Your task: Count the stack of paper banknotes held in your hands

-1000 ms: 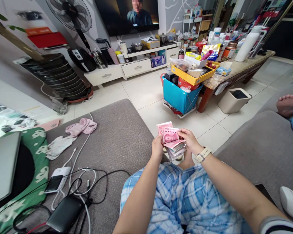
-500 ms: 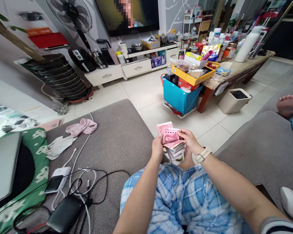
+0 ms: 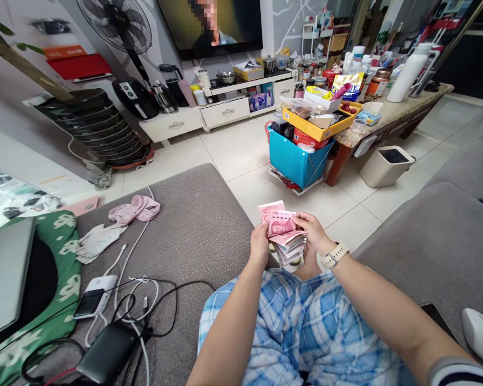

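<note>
Pink banknotes (image 3: 282, 225) are spread between my two hands above my lap, with one portrait note facing up and part of another behind it at the upper left. My left hand (image 3: 260, 241) grips their left edge. My right hand (image 3: 312, 231), below a cream wristwatch (image 3: 335, 255), pinches the top note's right edge by thumb and finger. Under that note a thick folded stack (image 3: 290, 249) fans downward between the hands; its lower notes look paler. Which fingers support the stack is hidden.
On the grey sofa (image 3: 193, 214) at left lie cables, a black power bank (image 3: 108, 351), a white device (image 3: 95, 296), cloths and a laptop (image 3: 6, 268). A blue bin (image 3: 298, 163) stands ahead by the cluttered table (image 3: 354, 134). A white mouse (image 3: 481, 335) is at right.
At the right edge, another person's foot has gone out of view and the blue cloth there has shifted. The television picture has changed slightly. My hands and the notes have hardly moved.
</note>
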Available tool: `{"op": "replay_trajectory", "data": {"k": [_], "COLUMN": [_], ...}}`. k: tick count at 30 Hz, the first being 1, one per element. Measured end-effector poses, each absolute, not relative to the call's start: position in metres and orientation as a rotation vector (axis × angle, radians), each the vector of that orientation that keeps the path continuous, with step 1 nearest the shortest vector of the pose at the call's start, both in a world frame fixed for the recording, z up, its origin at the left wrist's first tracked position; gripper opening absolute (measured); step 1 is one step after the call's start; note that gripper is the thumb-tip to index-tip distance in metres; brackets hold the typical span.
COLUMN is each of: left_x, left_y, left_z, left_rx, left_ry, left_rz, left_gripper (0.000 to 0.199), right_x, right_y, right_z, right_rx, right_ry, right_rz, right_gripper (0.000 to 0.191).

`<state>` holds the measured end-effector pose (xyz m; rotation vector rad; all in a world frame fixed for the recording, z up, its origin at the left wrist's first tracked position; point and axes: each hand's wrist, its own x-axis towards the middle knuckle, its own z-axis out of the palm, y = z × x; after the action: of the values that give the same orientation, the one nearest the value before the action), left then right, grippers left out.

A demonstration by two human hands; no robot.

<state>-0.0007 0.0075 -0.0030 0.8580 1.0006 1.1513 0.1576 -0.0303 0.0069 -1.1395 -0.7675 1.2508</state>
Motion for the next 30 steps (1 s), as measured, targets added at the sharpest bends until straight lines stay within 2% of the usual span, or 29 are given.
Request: {"op": "replay_trajectory", "data": {"k": [14,23,30], "left_x": [0.0,0.0,-0.001], "left_y": [0.006,0.006,0.005], "left_z": [0.004,-0.005,-0.007], "left_rx": [0.849,0.791,0.816], "left_ry": [1.024,0.938,0.952], "left_rz": [1.147,1.099,1.102], "left_gripper": [0.026,0.024,0.023], "right_x": [0.159,0.161,0.16], "right_y": [-0.03,-0.027,-0.027], "right_z": [0.004,0.001,-0.003], "right_rx": [-1.128,-1.24,-1.196], "right_ry": [-0.764,-0.718,-0.766], "right_rz": [1.275,1.111,1.194], "right_gripper": [0.034,0.028,0.029]}}
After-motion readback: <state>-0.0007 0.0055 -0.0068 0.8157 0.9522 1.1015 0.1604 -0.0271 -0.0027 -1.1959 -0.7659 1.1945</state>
